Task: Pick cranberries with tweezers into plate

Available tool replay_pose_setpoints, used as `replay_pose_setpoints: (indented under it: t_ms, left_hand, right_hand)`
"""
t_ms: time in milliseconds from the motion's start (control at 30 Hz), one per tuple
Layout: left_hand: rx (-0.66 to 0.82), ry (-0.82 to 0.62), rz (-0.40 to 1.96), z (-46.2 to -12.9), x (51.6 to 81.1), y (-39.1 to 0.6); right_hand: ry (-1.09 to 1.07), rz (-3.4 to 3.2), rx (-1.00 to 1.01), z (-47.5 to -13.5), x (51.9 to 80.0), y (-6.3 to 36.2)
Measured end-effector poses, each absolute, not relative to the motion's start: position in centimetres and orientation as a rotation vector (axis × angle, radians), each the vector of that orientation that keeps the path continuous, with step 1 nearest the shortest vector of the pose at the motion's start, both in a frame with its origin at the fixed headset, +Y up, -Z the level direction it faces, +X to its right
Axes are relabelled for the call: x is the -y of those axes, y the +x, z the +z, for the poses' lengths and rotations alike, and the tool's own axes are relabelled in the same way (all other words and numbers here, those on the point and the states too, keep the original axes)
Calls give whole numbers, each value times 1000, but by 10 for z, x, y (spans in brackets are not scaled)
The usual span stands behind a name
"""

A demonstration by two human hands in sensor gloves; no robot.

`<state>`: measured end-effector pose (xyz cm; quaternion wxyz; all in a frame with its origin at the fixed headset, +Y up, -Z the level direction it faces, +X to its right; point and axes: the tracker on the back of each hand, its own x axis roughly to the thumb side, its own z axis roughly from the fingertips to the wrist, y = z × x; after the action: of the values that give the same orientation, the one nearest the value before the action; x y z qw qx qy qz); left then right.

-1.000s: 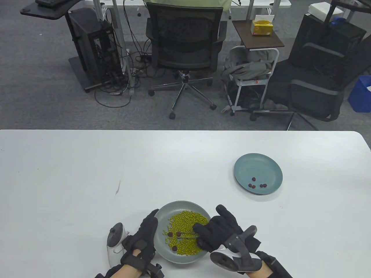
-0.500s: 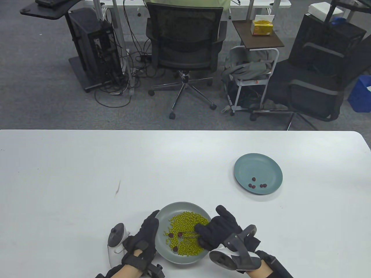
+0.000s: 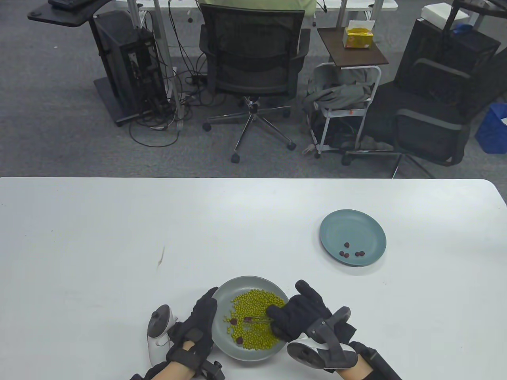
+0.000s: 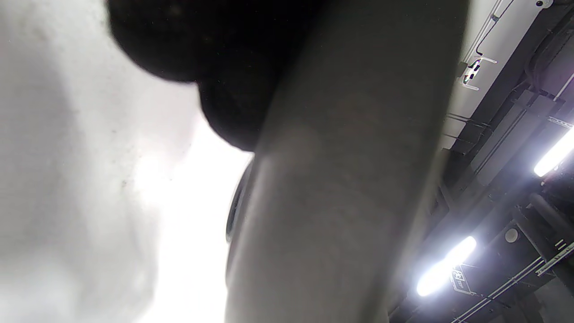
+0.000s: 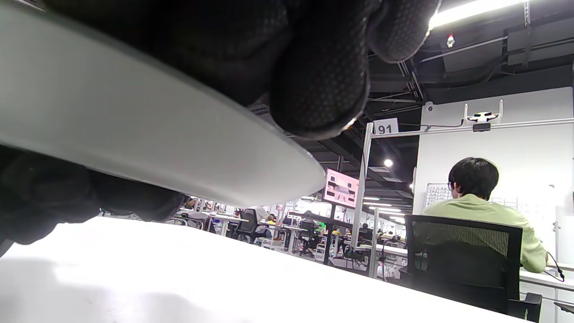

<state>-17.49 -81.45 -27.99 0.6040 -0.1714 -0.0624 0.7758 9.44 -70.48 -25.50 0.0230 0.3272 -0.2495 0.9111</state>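
A grey plate (image 3: 253, 283) at the table's near edge holds a heap of green beans (image 3: 253, 312) and three dark red cranberries (image 3: 233, 321). My right hand (image 3: 295, 314) grips metal tweezers (image 3: 257, 320) that lie low over the beans, tips at a cranberry (image 3: 248, 318). My left hand (image 3: 200, 322) holds the plate's left rim. A blue-green plate (image 3: 364, 225) at the right holds several cranberries (image 3: 350, 251). In the left wrist view the plate's underside (image 4: 341, 179) fills the frame. In the right wrist view the plate's rim (image 5: 179, 148) lies under my fingers (image 5: 323, 76).
The white table (image 3: 119, 237) ends just beyond the blue-green plate. A small dark mark (image 3: 161, 257) lies on the table at the left. Office chairs (image 3: 253, 63) and a side cart (image 3: 348, 99) stand on the floor beyond the far edge.
The tweezers' tips and my right hand have shifted slightly right and nearer over the beans. The left hand and both plates have hardly moved.
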Motion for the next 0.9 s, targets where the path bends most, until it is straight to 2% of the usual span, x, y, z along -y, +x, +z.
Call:
replay_pose_setpoints:
  t_ms: [533, 733, 900]
  left_hand:
    - [141, -403, 1798, -280, 815, -175]
    - [142, -409, 1797, -279, 815, -174]
    - [142, -411, 1798, -279, 815, -174]
  right_hand:
    - [944, 2791, 845, -256, 691, 107]
    - [652, 2810, 927, -281, 674, 154]
    - [254, 2882, 826, -320, 683, 218]
